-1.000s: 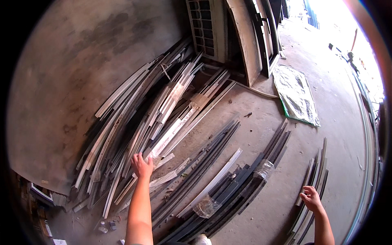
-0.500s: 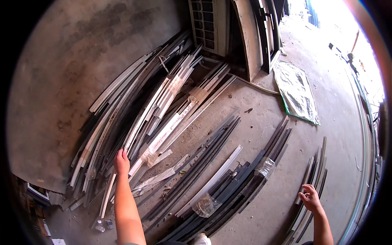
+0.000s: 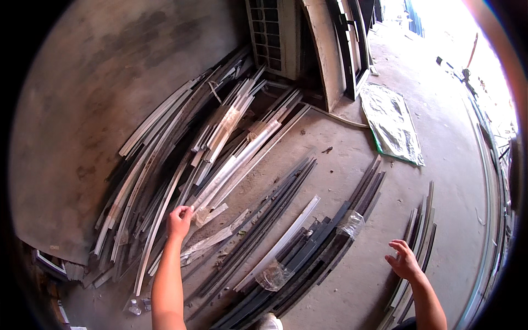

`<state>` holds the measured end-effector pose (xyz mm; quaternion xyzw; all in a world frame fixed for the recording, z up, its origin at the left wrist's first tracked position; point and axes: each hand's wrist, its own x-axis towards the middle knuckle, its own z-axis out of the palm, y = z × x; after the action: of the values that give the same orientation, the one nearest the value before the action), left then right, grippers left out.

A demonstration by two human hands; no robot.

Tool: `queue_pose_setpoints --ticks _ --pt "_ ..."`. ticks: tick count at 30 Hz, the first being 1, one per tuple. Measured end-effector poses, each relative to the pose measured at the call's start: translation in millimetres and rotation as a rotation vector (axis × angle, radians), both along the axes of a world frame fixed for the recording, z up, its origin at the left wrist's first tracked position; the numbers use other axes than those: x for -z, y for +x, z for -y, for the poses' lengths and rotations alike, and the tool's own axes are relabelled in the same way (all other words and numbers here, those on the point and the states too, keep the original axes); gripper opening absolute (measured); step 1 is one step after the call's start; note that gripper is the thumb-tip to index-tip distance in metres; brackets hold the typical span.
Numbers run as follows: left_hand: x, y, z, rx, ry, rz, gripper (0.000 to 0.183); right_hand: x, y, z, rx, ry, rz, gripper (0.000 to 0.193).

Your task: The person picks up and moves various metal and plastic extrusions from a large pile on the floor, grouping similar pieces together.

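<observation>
My left hand is closed, thumb and fingers pinched at the near end of a long pale metal profile in the pile on the left. Crumpled clear wrap hangs just beside those fingers. Another pale, narrow profile lies to the left of this hand, its near end resting low in the pile. My right hand is held out with fingers apart and slightly curled, with nothing in it. Below and beside it is a small bundle of grey and dark profiles on the floor.
Dark profiles, partly wrapped in clear film, lie between my hands. Thinner dark strips lie left of them. Framed panels stand at the back by the wall. A silvery sheet lies on the floor; a plastic bottle is at lower left.
My left hand has left one pale profile, which now lies lower to the left, and moved right to another's end. My right hand has shifted slightly left.
</observation>
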<state>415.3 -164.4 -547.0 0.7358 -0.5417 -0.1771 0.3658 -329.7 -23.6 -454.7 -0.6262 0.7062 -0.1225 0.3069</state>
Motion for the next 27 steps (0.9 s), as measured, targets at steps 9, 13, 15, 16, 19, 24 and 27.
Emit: queue_pose_setpoints --ticks 9,13,15,16,19,24,27 --pt "102.5 -48.0 -63.4 0.081 0.19 -0.143 0.034 5.0 -13.1 -13.3 0.02 0.045 0.051 0.048" --pt "89.3 -90.7 -67.1 0.139 0.187 0.14 0.028 -8.3 -20.9 -21.3 0.064 0.063 0.031 0.048" --pt "66.5 -86.2 -46.7 0.132 -0.19 0.398 0.025 -4.0 -27.3 -24.9 0.063 0.037 0.022 0.048" --pt "51.5 -80.7 -36.5 0.075 -0.222 0.479 0.026 -2.9 -28.2 -25.4 0.059 0.038 0.001 0.048" --pt "28.9 -40.6 -18.4 -0.11 -0.157 0.69 0.046 3.1 -28.0 -25.7 0.041 0.019 0.025 0.047" --pt "44.8 -19.1 -22.7 -0.216 0.091 0.72 0.063 0.8 -22.8 -22.2 0.012 0.02 -0.012 0.047" --pt "44.6 -20.7 -21.9 -0.209 0.122 0.739 0.071 -1.8 -15.7 -19.3 0.011 0.03 -0.015 0.048"
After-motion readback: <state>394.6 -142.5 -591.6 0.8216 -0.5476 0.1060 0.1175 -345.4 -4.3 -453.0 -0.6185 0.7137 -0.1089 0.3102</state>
